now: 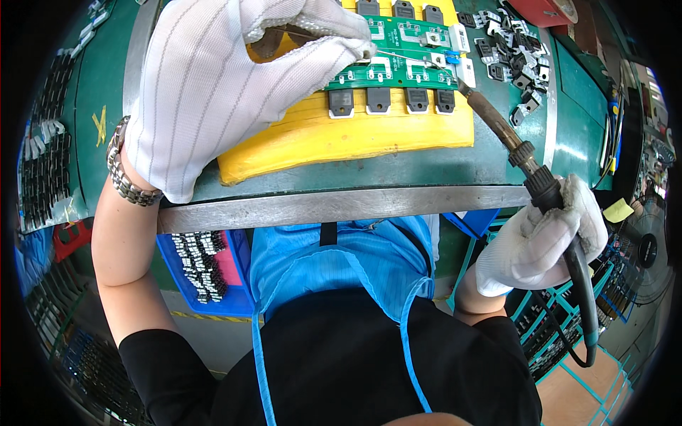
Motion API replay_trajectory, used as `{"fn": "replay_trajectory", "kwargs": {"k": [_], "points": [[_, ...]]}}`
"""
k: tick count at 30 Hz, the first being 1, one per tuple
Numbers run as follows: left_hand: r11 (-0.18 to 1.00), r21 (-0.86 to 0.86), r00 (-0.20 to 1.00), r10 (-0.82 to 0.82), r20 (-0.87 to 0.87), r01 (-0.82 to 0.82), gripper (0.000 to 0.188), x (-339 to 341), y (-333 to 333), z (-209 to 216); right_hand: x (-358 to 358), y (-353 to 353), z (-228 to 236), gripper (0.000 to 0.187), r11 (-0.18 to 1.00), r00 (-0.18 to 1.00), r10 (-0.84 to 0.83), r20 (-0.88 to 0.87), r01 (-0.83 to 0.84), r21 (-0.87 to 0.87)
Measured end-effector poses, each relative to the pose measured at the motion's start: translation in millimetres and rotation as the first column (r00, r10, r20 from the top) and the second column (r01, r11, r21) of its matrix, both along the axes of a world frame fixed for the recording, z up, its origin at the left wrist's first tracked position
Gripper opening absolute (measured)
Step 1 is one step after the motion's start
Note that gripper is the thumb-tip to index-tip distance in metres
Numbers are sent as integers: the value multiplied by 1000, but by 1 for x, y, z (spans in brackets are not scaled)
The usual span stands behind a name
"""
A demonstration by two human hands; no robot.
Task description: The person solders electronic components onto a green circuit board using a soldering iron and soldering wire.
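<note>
My left hand (220,92), in a white striped glove, pinches a thin solder wire (401,57) between thumb and fingers. The wire runs rightward over a green circuit board (392,34), its end near the board's right side. My right hand (543,245), also gloved, grips a soldering iron (497,126) by its dark handle. The iron's tip points up-left at the board's right end, by the white blocks and a small blue part (452,57); whether it touches is too small to tell. Black flat components (417,101) stick out along the board's edges. A yellow pad (341,138) lies underneath.
Loose black-and-silver parts (522,60) are heaped right of the pad. Rows of black parts (46,163) lie far left. A metal strip (341,211) edges the green bench. Below it stands a blue bin (241,284) of small parts. The iron's cable (565,334) hangs at the right.
</note>
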State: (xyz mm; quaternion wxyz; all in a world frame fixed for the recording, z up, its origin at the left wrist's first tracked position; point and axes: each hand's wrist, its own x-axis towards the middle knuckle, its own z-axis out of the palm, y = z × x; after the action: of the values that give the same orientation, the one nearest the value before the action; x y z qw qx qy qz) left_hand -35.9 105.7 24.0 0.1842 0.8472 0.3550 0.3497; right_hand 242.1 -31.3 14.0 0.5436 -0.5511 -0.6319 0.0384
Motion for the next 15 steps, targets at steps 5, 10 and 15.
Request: {"fn": "replay_trajectory", "kwargs": {"k": [5,10,15], "points": [[995,-26,994,-95,51,96,17,-8,10,-9,-23,13,-10,29,963,974,-223,-32,225,150],[1000,15,999,1,-51,0,19,0,-3,3,-22,8,-6,40,964,959,-259,-119,248,-97],[999,35,998,1,-64,1,19,1,-1,3,-22,8,-10,43,975,967,-222,-126,219,-38]]}}
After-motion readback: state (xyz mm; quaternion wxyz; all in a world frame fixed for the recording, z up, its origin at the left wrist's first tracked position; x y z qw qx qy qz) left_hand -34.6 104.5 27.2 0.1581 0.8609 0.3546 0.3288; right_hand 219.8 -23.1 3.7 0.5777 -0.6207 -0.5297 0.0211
